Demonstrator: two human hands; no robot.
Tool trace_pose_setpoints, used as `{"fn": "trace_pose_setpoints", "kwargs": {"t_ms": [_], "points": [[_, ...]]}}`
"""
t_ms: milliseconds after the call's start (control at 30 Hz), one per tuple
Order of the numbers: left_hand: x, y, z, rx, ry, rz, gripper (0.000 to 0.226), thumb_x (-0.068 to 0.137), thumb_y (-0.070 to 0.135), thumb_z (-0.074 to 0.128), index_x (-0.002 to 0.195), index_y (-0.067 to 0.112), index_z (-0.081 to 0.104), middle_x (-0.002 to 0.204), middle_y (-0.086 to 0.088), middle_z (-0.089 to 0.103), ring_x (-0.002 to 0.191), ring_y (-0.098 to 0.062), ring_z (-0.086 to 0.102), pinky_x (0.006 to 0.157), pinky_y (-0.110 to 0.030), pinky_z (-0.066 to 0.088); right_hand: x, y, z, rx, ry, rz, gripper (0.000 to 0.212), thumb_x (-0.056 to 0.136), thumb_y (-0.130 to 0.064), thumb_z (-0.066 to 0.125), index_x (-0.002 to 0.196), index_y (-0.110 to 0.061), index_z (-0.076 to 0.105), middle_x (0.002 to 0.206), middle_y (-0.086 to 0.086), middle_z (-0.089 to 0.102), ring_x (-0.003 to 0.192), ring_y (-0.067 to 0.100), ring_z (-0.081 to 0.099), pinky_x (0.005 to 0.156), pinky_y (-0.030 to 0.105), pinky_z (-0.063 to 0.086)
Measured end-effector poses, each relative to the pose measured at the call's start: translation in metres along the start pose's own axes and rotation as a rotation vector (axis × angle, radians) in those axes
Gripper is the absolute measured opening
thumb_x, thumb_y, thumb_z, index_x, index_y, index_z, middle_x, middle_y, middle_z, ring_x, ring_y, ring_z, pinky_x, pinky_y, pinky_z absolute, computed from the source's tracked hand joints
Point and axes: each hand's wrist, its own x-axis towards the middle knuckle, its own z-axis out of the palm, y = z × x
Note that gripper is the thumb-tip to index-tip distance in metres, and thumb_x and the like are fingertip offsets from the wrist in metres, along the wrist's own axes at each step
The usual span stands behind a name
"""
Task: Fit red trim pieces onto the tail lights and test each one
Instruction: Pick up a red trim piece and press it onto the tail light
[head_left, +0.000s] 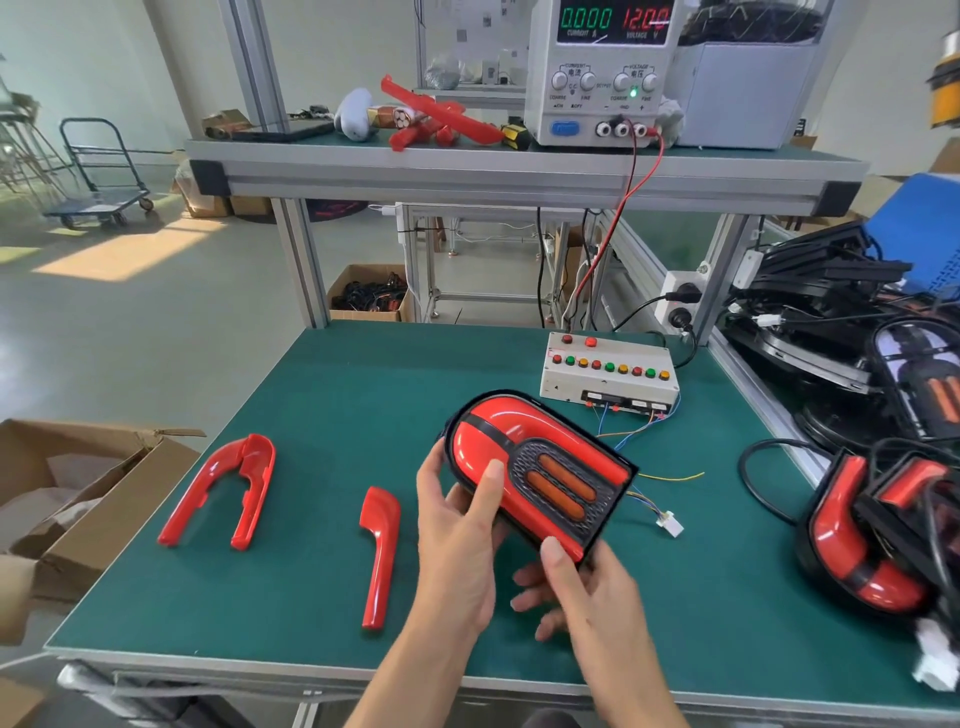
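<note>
Two hands on one tail light (540, 470), lifted just above green bench mat (322, 395), near its middle. Left hand (460, 535) cupped under near-left edge, thumb pressed flat on red lens — gripping. Right hand (582, 597) clamped on lower corner, thumb on rim, fingers curled beneath. Left of those, flat on mat — U-shaped red trim (223, 491), then narrower curved trim strip (382, 551). Behind, test box (608, 371) with coloured buttons; small white connector (670, 522) beside light.

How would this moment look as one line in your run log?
left hand: grips tail light | right hand: grips its near end | U-shaped trim, straight trim: loose on mat | connector: unplugged
</note>
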Motion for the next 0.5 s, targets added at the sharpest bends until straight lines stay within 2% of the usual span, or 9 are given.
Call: {"fn": "trace_pose_setpoints", "kwargs": {"t_ms": [100,167,233,333,500], "points": [[-0.005,-0.003,-0.005,-0.003,-0.001,0.01,0.067,0.079,0.028,0.077,0.139,0.03,0.047,0.114,-0.007,0.074,0.107,-0.025,0.071,0.092,-0.048,0.059,0.003,0.004,0.001,0.04,0.062,-0.005,0.051,0.077,-0.052,0.07,0.107,-0.01,0.068,0.08,0.015,0.077,0.068,0.031,0.075,0.048,0.029,0.051],[-0.007,-0.004,-0.008,-0.006,0.003,0.021,0.066,0.081,0.026,0.079,0.14,0.031,0.047,0.116,-0.007,0.073,0.109,-0.025,0.07,0.094,-0.052,0.058,0.002,0.007,0.0,0.071,0.044,0.006,0.047,0.084,-0.048,0.071,0.111,-0.01,0.068,0.084,0.016,0.077,0.072,0.032,0.075,0.05,0.03,0.054],[-0.008,-0.006,-0.01,-0.01,0.0,0.037,0.064,0.084,0.024,0.081,0.139,0.031,0.048,0.118,-0.007,0.073,0.109,-0.023,0.07,0.089,-0.046,0.06,0.002,0.01,-0.001,0.085,0.026,0.008,0.043,0.089,-0.049,0.066,0.112,-0.013,0.069,0.087,0.015,0.078,0.075,0.033,0.076,0.052,0.03,0.056],[-0.009,-0.007,-0.011,-0.012,-0.011,0.043,0.061,0.084,0.024,0.077,0.137,0.034,0.049,0.12,-0.009,0.072,0.11,-0.023,0.07,0.085,-0.04,0.06,0.003,0.011,-0.001,0.082,0.051,0.005,0.044,0.083,-0.05,0.064,0.108,-0.016,0.073,0.087,0.014,0.078,0.075,0.032,0.077,0.054,0.028,0.057],[-0.009,-0.009,-0.012,-0.044,-0.002,0.043,0.058,0.085,0.02,0.074,0.137,0.029,0.049,0.117,-0.01,0.072,0.103,-0.018,0.072,0.078,-0.037,0.059,0.004,0.013,-0.003,0.084,0.066,-0.017,0.044,0.081,-0.05,0.067,0.102,-0.012,0.075,0.079,0.018,0.076,0.066,0.033,0.074,0.055,0.026,0.057]]}}
